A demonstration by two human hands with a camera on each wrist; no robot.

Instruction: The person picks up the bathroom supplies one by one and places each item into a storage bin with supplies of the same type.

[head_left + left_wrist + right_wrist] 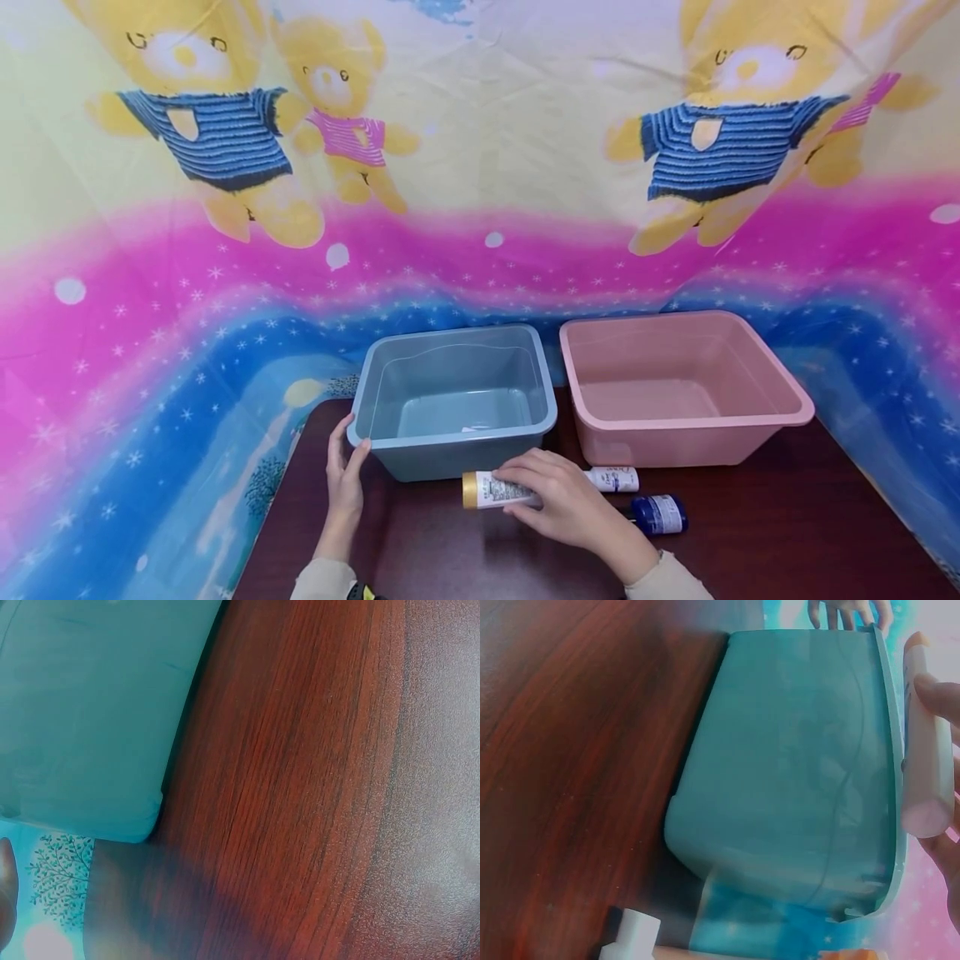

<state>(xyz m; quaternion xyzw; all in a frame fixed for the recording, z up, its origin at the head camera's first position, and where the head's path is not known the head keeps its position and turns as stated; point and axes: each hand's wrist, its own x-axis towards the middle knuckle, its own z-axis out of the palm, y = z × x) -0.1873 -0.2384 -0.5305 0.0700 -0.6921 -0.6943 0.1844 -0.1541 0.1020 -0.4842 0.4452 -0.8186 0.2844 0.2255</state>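
My right hand (551,496) holds a white bottle with a gold cap (480,490) in front of the blue-grey tub (457,458). The bottle lies sideways, its cap to the left and small print on its side. In the right wrist view, fingers and thumb go round the white bottle (928,765), beside the tub's rim. My left hand (347,479) grips the tub's front left corner, thumb in front and fingers at the left side. Only a sliver of that hand shows in the left wrist view. The tub's visible floor holds nothing large.
A pink tub (667,442) stands to the right of the blue-grey one. Before it lie a white bottle with printing (617,479), partly behind my right hand, and a dark blue bottle (660,514). The dark wooden table (810,533) meets a printed cloth (480,250) behind.
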